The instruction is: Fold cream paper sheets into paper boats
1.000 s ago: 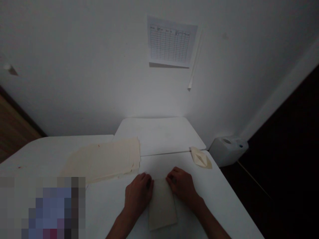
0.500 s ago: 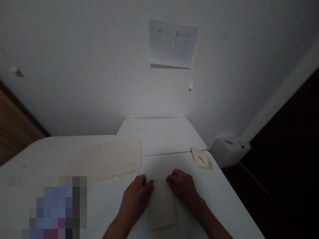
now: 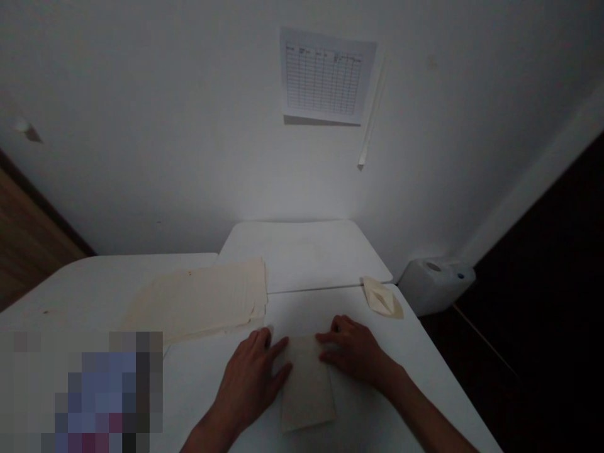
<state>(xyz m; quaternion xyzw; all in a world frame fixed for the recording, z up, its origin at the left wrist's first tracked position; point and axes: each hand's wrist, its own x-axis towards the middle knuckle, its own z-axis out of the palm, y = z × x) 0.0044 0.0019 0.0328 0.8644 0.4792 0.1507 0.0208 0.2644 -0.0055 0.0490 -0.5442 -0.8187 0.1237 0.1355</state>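
Note:
A folded sheet of cream paper [image 3: 306,390] lies on the white table [image 3: 401,371] right in front of me. My left hand [image 3: 250,377] rests flat beside its left edge, fingers stretched out and touching the upper left corner. My right hand [image 3: 353,349] lies on the upper right corner with its fingers extended and pressing down. Neither hand holds anything.
A stack of cream sheets [image 3: 202,299] lies to the left. A folded paper boat [image 3: 381,297] sits near the table's right edge. A second white table [image 3: 302,251] stands against the wall, under a printed chart [image 3: 325,78]. A white container [image 3: 436,283] stands on the floor at right.
My left hand has uncurled and slid back down the paper's left side. My right hand has flattened onto the top right corner. The paper stays in place.

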